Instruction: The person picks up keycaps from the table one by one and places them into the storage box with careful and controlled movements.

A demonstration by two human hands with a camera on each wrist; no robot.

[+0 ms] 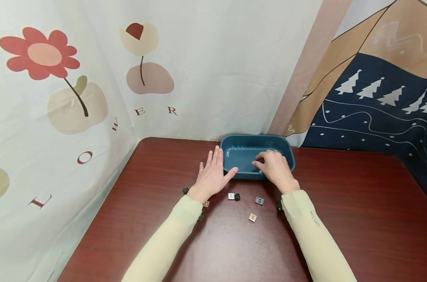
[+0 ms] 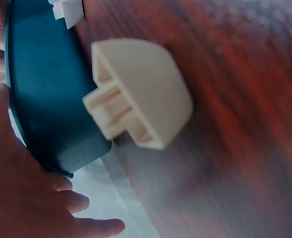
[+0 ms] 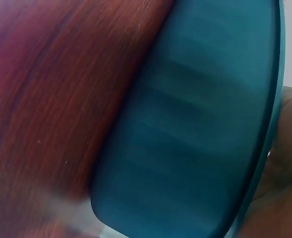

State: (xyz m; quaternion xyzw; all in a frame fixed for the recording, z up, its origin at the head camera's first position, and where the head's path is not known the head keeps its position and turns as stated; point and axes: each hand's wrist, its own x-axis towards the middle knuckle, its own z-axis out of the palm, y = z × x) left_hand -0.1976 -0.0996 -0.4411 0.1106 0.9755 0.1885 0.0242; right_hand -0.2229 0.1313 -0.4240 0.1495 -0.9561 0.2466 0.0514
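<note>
My left hand lies with straight fingers against the left end of a teal plastic bin, thumb over its near rim. My right hand is inside the bin's right half, its curled fingertips pinching a small dark keycap, mostly hidden by the fingers. Nearer me on the table lie a white keycap touching a black keycap, a grey keycap and a beige keycap. Another beige keycap is by my left wrist, its hollow underside and stem showing in the left wrist view.
The bin stands at the back of the reddish-brown wooden table, close to a printed curtain. Dark straps circle both wrists. In the right wrist view, the bin's outer wall hides most of the right hand.
</note>
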